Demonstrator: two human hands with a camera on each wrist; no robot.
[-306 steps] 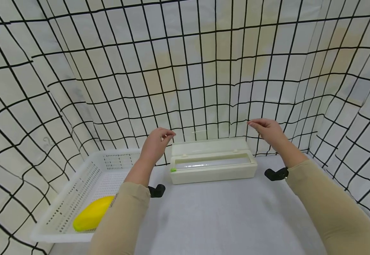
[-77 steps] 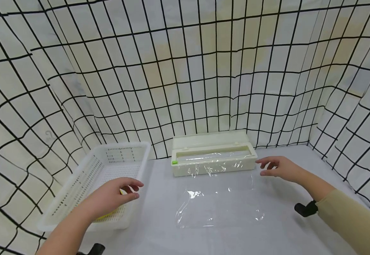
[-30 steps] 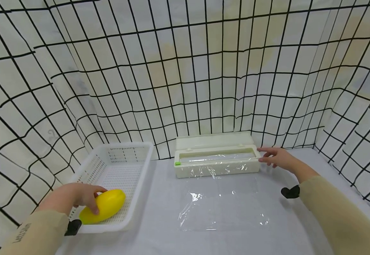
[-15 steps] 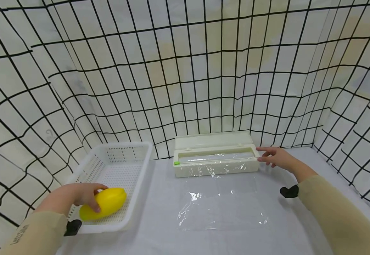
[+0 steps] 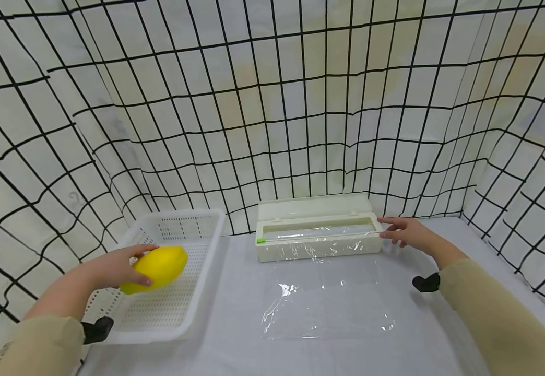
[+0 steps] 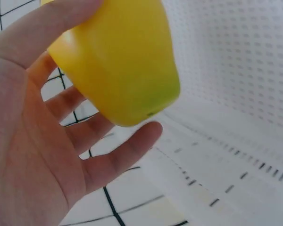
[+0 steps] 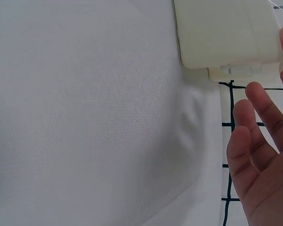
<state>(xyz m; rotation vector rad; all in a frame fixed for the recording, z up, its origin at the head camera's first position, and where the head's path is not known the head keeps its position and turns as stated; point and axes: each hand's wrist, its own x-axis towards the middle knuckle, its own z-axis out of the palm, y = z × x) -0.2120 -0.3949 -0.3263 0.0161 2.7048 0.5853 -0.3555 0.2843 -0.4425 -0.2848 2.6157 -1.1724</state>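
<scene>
My left hand (image 5: 117,267) grips a yellow papaya (image 5: 162,266), thumb on the near side and fingers behind, holding it over the white perforated basket (image 5: 202,303). In the left wrist view the papaya (image 6: 127,61) shows a greenish blunt end, and the little finger stands out below it. At the back stands a cream cling film dispenser (image 5: 319,249) with its lid up and a green slider at its left. My right hand (image 5: 411,234) has its fingertips at the dispenser's right end, the other fingers loosely bent. Clear film (image 5: 324,303) lies drawn out from the dispenser over the table.
A white cloth covers the table (image 5: 235,355). White walls with a black grid (image 5: 310,104) rise close behind the dispenser and basket and along both sides. The basket's raised rim stands between the papaya and the film.
Earlier the film was drawn out of the dispenser onto the table. The left hand then took hold of the papaya in the basket and has now raised it. The right hand stays at the dispenser's end.
</scene>
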